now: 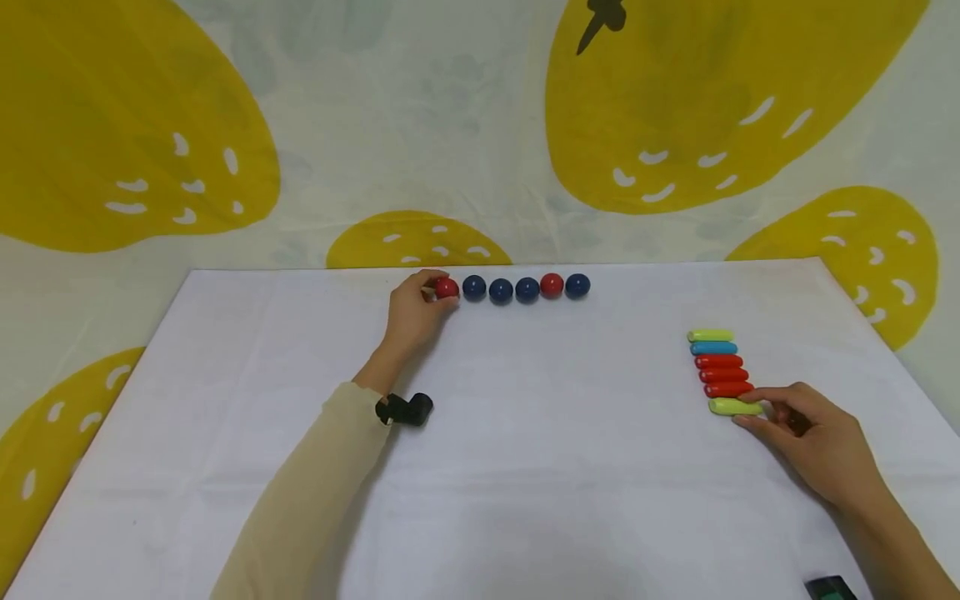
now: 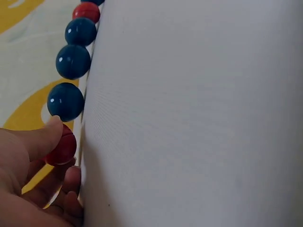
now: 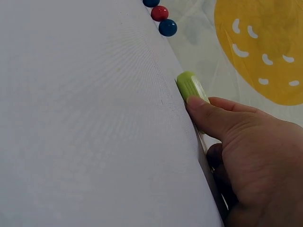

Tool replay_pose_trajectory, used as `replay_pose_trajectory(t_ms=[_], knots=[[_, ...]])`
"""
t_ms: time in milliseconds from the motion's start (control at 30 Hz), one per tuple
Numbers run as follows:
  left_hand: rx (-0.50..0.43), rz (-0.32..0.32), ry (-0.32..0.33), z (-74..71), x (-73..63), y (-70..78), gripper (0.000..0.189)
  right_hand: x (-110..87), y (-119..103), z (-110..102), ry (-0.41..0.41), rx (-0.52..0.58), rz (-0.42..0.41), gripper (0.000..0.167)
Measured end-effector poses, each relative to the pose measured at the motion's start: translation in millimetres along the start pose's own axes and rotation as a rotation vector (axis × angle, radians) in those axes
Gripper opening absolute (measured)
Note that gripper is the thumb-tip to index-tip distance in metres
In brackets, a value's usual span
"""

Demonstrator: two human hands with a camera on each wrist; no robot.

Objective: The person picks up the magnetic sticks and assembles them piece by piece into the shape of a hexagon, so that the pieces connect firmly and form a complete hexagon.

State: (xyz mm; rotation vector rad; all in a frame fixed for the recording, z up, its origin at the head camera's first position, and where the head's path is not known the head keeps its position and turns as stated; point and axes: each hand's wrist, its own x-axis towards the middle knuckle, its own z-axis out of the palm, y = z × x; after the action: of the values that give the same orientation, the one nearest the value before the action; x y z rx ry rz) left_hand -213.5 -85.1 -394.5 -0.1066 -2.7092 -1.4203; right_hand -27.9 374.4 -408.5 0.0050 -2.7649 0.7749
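Observation:
At the left end of a row of balls near the table's far edge, my left hand (image 1: 415,310) pinches a red ball (image 1: 447,287) between thumb and fingers. Beside it the row runs on with a dark blue ball (image 1: 474,287), more blue ones and another red ball (image 1: 551,285). On the right, thumb and fingers of my right hand (image 1: 821,442) pinch a yellow-green rod (image 1: 731,407) at its right end. That rod lies at the near end of a column of short rods: a red rod (image 1: 729,389) right behind it, then more red, a blue rod (image 1: 713,348) and a yellow-green one.
The table (image 1: 525,467) has a white cover. Behind it hangs a pale cloth (image 1: 465,125) with large yellow shapes. A black strap (image 1: 405,409) sits on the left wrist, and a dark device (image 1: 830,587) shows at the lower right edge.

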Motion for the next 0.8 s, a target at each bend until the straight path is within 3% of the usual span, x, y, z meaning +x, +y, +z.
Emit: replay_pose_trajectory(t_ms=[133,333,567,800], knots=[[-0.029,-0.019,-0.021,-3.4,-11.7,3.4,0.038,0.0,1,-2,-0.016,-0.040,-0.002,0.031],[-0.124,0.016,-0.054,-12.5,-37.8,6.1,0.039,1.7,-2,0,-0.023,-0.037,-0.014,0.030],[-0.146,0.035,-0.104,-21.3,-64.3,6.9,0.040,2.8,-4,0,-0.013,-0.046,-0.033,0.028],[-0.149,0.049,-0.139,-24.0,-86.6,14.1,0.040,9.2,-25,-7,0.048,0.046,-0.117,0.033]])
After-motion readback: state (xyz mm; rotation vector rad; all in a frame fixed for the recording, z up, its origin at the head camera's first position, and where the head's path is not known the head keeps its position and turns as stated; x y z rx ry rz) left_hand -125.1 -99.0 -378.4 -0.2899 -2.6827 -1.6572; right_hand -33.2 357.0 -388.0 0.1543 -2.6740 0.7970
